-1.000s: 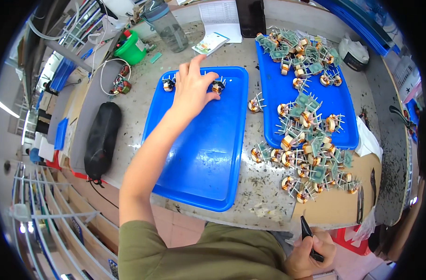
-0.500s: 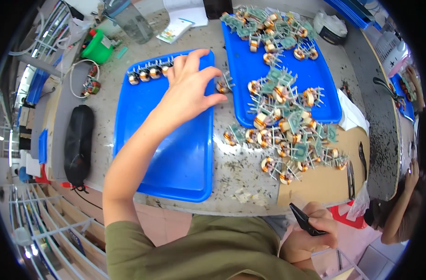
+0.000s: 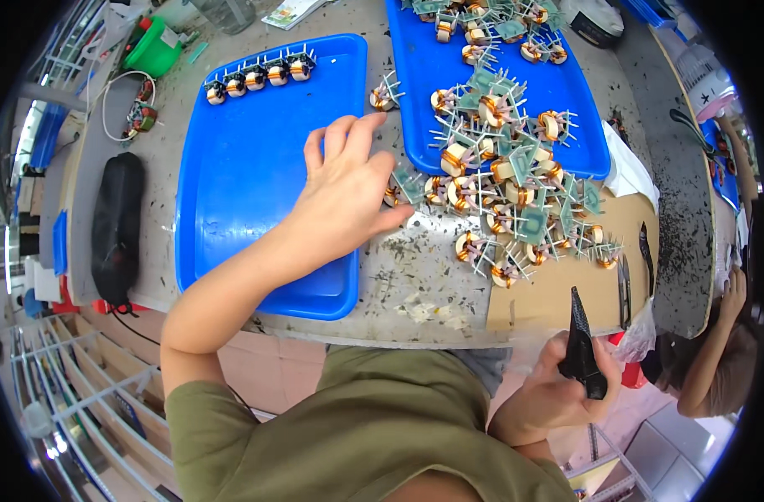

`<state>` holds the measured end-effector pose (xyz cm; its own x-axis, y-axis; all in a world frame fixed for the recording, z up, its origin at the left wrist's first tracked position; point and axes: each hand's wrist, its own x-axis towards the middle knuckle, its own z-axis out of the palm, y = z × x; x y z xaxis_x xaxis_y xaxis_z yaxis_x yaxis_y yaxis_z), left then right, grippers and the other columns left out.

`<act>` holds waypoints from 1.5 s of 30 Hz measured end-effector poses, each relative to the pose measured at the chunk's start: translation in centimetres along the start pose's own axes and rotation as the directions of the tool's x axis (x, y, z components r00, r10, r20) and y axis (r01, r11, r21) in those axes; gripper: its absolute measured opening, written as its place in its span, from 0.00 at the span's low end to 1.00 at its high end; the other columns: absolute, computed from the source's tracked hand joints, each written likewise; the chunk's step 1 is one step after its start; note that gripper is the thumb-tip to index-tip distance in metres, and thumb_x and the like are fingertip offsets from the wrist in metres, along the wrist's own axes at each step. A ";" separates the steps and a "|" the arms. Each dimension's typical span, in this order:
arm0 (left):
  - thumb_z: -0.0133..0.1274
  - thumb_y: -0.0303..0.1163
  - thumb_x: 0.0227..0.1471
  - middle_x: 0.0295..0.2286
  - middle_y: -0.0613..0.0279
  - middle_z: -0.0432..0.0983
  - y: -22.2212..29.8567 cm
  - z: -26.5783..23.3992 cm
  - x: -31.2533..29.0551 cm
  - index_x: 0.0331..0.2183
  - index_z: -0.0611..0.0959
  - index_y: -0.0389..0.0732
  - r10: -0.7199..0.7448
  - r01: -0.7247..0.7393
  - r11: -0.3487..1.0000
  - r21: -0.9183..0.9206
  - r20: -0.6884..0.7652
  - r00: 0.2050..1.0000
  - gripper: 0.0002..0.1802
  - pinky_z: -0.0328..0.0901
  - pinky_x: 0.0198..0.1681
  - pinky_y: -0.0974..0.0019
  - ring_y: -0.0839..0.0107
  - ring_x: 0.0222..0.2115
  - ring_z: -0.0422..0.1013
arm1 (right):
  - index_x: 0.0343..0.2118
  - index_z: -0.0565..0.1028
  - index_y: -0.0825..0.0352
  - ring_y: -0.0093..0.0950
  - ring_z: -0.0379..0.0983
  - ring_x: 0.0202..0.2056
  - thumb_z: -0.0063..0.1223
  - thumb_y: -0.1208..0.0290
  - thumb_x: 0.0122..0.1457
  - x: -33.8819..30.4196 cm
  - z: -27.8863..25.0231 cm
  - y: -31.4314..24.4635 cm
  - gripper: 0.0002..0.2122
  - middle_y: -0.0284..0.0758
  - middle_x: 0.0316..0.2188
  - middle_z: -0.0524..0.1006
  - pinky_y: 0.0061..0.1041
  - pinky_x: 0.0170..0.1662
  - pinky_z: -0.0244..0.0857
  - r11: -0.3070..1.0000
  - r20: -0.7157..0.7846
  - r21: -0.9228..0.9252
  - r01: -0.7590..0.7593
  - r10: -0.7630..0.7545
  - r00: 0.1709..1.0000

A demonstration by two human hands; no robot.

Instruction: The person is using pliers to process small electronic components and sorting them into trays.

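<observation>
Coil at three o'clock of the open left hand, fingers likely spread to straddle it.
Beyond lies the pile; at eleven, five coils stand in a tray, seemingly rowed for order. Near four, the right hand grips a black tool, tip up.

I could read no words or numbers from where I worked. A pale label sat on the side of the green bucket near the far left corner of the bench, its print too small to make out. Toward the far edge lay a leaflet with coloured printing, and I could not make out its lettering. Beyond the right edge, a white object bore a small dark mark, also illegible to me.
</observation>
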<state>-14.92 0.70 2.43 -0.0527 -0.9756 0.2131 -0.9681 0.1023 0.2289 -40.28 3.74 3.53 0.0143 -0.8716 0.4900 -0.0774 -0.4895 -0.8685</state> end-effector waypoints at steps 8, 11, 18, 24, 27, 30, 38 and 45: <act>0.57 0.18 0.28 0.37 0.53 0.64 3.5 -3.8 -3.3 0.29 0.72 0.33 -0.076 0.107 0.593 -0.798 0.078 0.994 0.18 0.64 0.36 0.66 0.63 0.35 0.66 | 0.39 0.61 0.65 0.22 0.65 0.11 0.48 0.71 0.51 -0.6 -0.6 0.5 0.13 0.44 0.18 0.72 0.17 0.13 0.60 0.991 0.136 0.125 0.039 -0.056 0.989; 0.58 0.17 0.30 0.35 0.50 0.65 7.1 -2.9 -5.1 0.34 0.68 0.32 -0.212 0.191 -0.187 -0.964 0.229 0.950 0.23 0.66 0.37 0.65 0.64 0.38 0.66 | 0.39 0.60 0.64 0.20 0.63 0.10 0.46 0.71 0.52 -0.8 0.3 0.5 0.13 0.43 0.18 0.71 0.16 0.12 0.59 0.982 0.158 0.171 0.074 -0.102 0.982; 0.50 0.11 0.37 0.38 0.53 0.66 9.5 1.2 -5.1 0.36 0.65 0.32 -0.170 0.119 -0.672 -0.731 0.308 0.936 0.21 0.67 0.38 0.63 0.63 0.37 0.68 | 0.41 0.54 0.59 0.19 0.60 0.08 0.42 0.63 0.54 -1.4 0.9 -0.2 0.15 0.40 0.17 0.70 0.16 0.11 0.56 0.995 -0.040 0.052 -0.090 0.092 0.995; 0.52 0.13 0.36 0.34 0.54 0.69 9.8 1.7 -5.5 0.35 0.67 0.32 -0.145 0.134 -0.770 -0.624 0.376 0.915 0.19 0.68 0.33 0.67 0.66 0.32 0.70 | 0.38 0.59 0.65 0.25 0.67 0.13 0.52 0.78 0.46 -1.1 -0.3 0.6 0.17 0.38 0.18 0.71 0.21 0.15 0.63 0.978 0.258 0.116 0.171 -0.196 0.946; 0.53 0.13 0.36 0.32 0.54 0.70 9.8 2.1 -5.9 0.33 0.66 0.33 -0.192 0.122 -0.715 -0.688 0.361 0.912 0.18 0.68 0.30 0.69 0.68 0.29 0.71 | 0.36 0.62 0.68 0.26 0.66 0.13 0.59 0.76 0.40 -0.7 0.7 1.3 0.20 0.37 0.20 0.71 0.21 0.14 0.61 0.913 0.247 0.182 0.365 -0.402 0.882; 0.54 0.14 0.34 0.29 0.56 0.68 10.0 2.2 -5.9 0.29 0.65 0.34 -0.222 0.138 -0.648 -0.749 0.359 0.906 0.18 0.69 0.28 0.70 0.70 0.27 0.71 | 0.35 0.64 0.70 0.26 0.65 0.13 0.62 0.78 0.36 -0.3 0.9 0.9 0.22 0.37 0.19 0.70 0.20 0.11 0.57 0.919 0.311 0.120 0.376 -0.394 0.865; 0.55 0.09 0.30 0.30 0.60 0.61 10.6 2.1 -6.1 0.29 0.64 0.33 -0.365 -0.045 -0.461 -0.886 0.144 0.920 0.21 0.69 0.34 0.66 0.67 0.33 0.69 | 0.34 0.66 0.72 0.26 0.64 0.12 0.60 0.81 0.37 -0.4 1.6 0.5 0.19 0.37 0.19 0.69 0.20 0.10 0.56 0.928 0.302 0.017 0.371 -0.359 0.883; 0.54 0.09 0.30 0.31 0.59 0.58 10.4 1.7 -6.3 0.30 0.64 0.33 -0.335 -0.084 -0.396 -0.914 0.059 0.940 0.22 0.69 0.37 0.62 0.65 0.35 0.68 | 0.32 0.66 0.72 0.25 0.64 0.12 0.59 0.81 0.39 -0.3 1.8 0.5 0.17 0.36 0.18 0.69 0.20 0.11 0.56 0.920 0.298 0.047 0.390 -0.386 0.873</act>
<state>-25.04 7.59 1.85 0.2604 -0.9632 0.0673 0.6122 0.2186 0.7599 -38.57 3.75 2.85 0.3395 -0.5800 0.7405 -0.0193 -0.7914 -0.6110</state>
